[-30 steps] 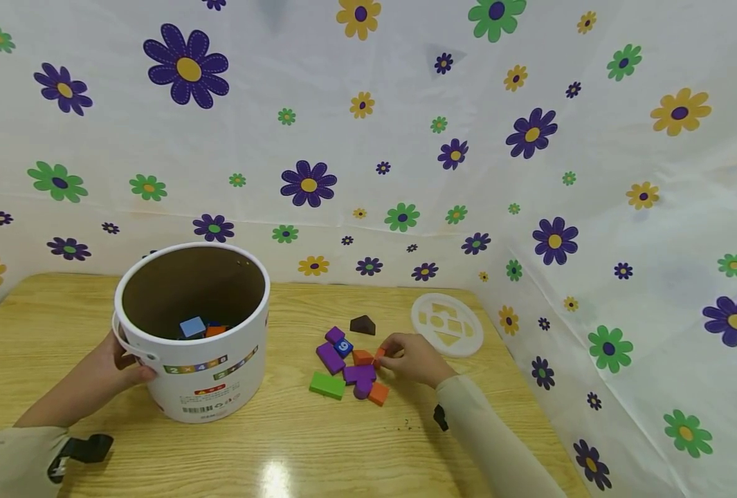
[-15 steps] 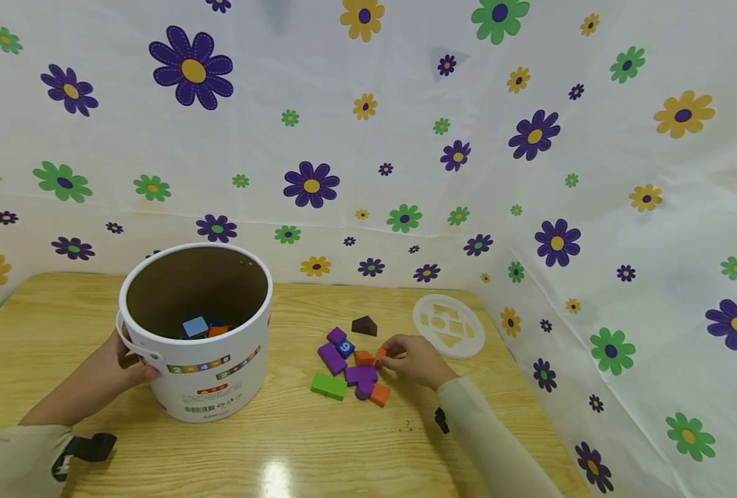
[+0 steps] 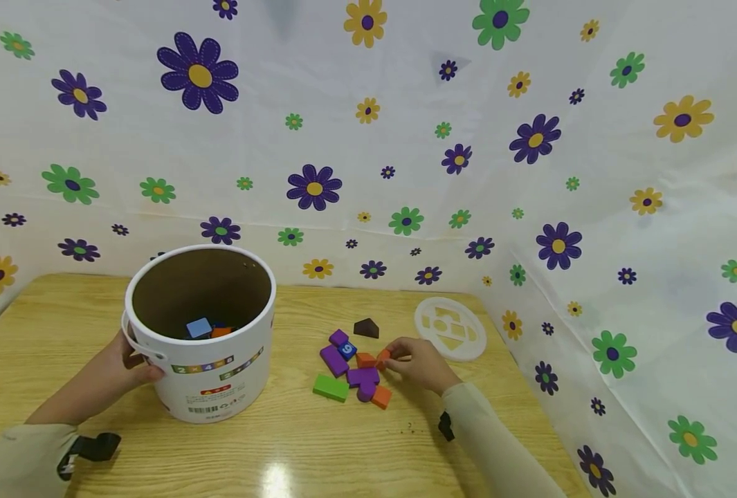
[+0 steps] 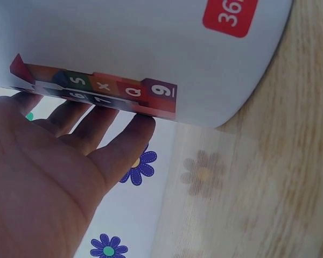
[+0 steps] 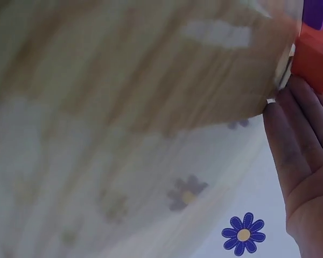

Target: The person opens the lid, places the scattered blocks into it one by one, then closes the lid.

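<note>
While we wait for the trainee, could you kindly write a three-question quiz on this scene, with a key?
1. What colour is the block that the right grip pinches?
2. True or false: the left grip touches the outside of the white bucket.
3. Which lies nearer the round white stencil?
A) the green block
B) the dark brown block

Key: 1. Orange. 2. True. 3. B.

The bucket (image 3: 219, 382) reads "2×4", "36"; a block (image 3: 347, 350), 6 or 9.
</note>
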A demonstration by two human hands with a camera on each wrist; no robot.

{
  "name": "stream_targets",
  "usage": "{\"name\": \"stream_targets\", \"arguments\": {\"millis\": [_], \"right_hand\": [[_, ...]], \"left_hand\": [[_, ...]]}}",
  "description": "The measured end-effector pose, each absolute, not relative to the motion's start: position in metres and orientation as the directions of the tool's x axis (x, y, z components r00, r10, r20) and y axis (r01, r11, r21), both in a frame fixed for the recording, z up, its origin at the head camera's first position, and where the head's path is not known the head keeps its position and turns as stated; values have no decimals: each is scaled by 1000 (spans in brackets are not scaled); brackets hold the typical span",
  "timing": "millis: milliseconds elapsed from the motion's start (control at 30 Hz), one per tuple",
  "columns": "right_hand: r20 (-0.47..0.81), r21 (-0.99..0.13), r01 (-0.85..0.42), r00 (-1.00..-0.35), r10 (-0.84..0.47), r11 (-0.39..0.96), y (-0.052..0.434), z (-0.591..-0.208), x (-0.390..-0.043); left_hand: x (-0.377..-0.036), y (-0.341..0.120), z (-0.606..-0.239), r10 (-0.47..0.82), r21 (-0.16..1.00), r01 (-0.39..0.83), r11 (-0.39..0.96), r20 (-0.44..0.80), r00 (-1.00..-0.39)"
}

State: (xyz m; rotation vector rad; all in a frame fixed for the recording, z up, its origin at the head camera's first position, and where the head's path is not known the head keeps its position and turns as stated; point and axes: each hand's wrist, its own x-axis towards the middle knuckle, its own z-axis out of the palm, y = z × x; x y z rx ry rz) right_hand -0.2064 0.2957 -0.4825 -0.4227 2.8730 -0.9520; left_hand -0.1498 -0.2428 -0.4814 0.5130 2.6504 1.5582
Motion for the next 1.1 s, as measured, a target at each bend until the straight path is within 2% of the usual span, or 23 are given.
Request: {"name": "stream_targets", "arguments": {"millis": [333,567,833,1100], "right_hand": [[187,-621,-299,-954,-233,725,295,-472,-211],[245,-676,-334,-943,-227,657,286,-461,-216],[331,-670,-403,-914,-235,623,274,-451,-217],[388,-682,-473,-881,-272,558,262,-443,-217]], "left_hand": [[-147,-242,-485,280,847,306,435,196,-940],[-147,-241,-484,282,846,303,438,190,-940],[-148,-241,-481,281,846,269,461,148,-948],[-146,-240,-482,279,847,285,449,170,-945]]}}
